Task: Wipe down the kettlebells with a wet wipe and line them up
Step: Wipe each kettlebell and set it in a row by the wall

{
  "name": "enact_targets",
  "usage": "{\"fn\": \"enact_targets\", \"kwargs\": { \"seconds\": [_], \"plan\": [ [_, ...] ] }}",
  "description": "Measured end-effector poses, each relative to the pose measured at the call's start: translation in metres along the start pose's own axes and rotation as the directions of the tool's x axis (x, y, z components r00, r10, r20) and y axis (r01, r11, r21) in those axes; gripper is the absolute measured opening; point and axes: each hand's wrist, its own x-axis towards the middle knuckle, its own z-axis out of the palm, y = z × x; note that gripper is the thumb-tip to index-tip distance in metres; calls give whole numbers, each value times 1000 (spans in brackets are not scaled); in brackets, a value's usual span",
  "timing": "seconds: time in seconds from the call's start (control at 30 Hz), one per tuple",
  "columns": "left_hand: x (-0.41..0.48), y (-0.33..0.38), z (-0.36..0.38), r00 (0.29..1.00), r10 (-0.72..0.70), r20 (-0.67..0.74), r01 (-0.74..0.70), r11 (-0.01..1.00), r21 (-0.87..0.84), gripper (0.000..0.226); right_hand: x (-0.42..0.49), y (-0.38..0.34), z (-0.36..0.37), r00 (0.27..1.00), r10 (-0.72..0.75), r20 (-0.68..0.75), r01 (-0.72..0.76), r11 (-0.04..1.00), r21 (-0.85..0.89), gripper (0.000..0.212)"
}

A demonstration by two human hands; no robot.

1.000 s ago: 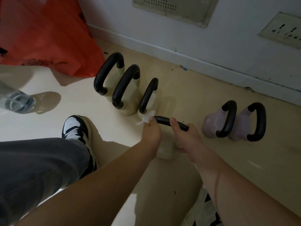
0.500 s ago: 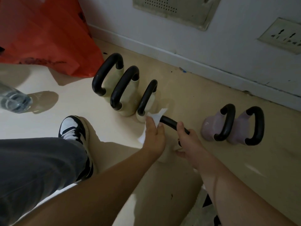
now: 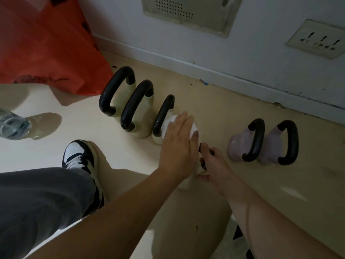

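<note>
A cream kettlebell (image 3: 186, 182) with a black handle stands on the floor in front of me, mostly hidden by my hands. My right hand (image 3: 214, 163) grips its handle. My left hand (image 3: 177, 144) lies flat, fingers straight, pressing a white wet wipe (image 3: 194, 130) onto the far end of that handle. Three more cream kettlebells stand in a row behind on the left: the first (image 3: 115, 94), the second (image 3: 138, 109) and the third (image 3: 164, 116). Two pink kettlebells (image 3: 240, 144) (image 3: 270, 146) stand side by side on the right.
A red plastic bag (image 3: 46, 49) lies at the back left, and a clear water bottle (image 3: 11, 124) at the left edge. My left shoe (image 3: 80, 156) and trouser leg are near the row. The wall and skirting (image 3: 224, 68) run close behind.
My left hand has gone from pinching the wipe at the handle's end to lying flat over it with straight fingers. My right hand has slid lower on the handle.
</note>
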Motion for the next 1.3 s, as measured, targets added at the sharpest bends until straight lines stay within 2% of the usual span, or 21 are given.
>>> {"fn": "enact_targets", "kwargs": {
  "seconds": [0.03,0.1,0.13,0.17,0.27,0.33,0.4,0.43,0.53,0.6,0.67,0.73,0.83,0.9,0.97,1.0,1.07,1.13,1.2,1.23,1.3],
  "plan": [
    [4,8,-7,993,-114,-28,111,990,-85,48,0,1,-1,1000,-20,7,20,1000,-13,45],
    [27,11,-22,921,-389,-29,369,893,-258,39,1,4,-3,998,-52,21,53,998,-37,45],
    [39,9,-31,888,-460,-21,439,859,-262,39,-1,6,-4,997,-76,31,78,995,-63,47],
    [49,6,-41,888,-459,-33,442,870,-216,40,0,8,-4,994,-97,43,101,991,-88,49],
    [59,4,-54,968,-196,-156,204,978,37,37,-1,8,-2,987,-144,77,155,975,-162,49],
    [47,2,-39,996,-90,-24,93,976,195,25,0,6,1,975,-203,91,219,950,-222,42],
    [25,-7,-16,959,-134,250,42,939,343,13,0,5,3,960,-259,109,277,937,-213,29],
    [13,-14,-7,933,-163,321,35,928,371,12,0,5,3,955,-271,125,290,941,-175,23],
    [-5,-25,-2,938,-164,305,49,934,354,24,0,11,-3,937,-318,143,331,940,-77,26],
    [-4,-26,-7,896,-225,382,86,934,347,37,-1,20,-7,947,-291,139,294,956,1,46],
    [-2,-24,-9,810,-325,488,199,935,292,53,-4,28,-13,961,-223,163,214,974,69,69],
    [-6,-16,-4,749,-378,545,285,925,251,64,-5,34,-21,957,-206,206,184,976,120,76],
    [-10,-2,10,709,-408,575,349,912,216,66,-3,29,-33,950,-183,252,147,977,156,92],
    [-5,1,18,669,-471,575,489,861,137,62,1,26,-35,942,-170,289,125,978,166,103],
    [2,7,22,602,-554,574,647,760,55,63,3,24,-33,942,-118,313,75,986,148,102],
    [10,13,26,595,-566,571,667,744,43,62,4,23,-33,941,-89,327,45,989,140,86],
    [28,26,38,604,-564,562,650,757,61,51,8,21,-35,931,-49,362,-13,986,167,39],
    [45,38,52,605,-577,549,644,760,89,42,16,23,-39,944,46,327,-125,967,224,47],
    [51,44,59,640,-566,520,514,818,258,37,24,21,-37,955,100,280,-176,950,259,52],
    [44,40,65,697,-515,498,401,857,324,37,27,23,-37,962,112,249,-178,949,260,49],
    [18,31,69,810,-442,386,319,884,342,36,21,24,-36,956,158,249,-219,945,242,47]
  ]
}}
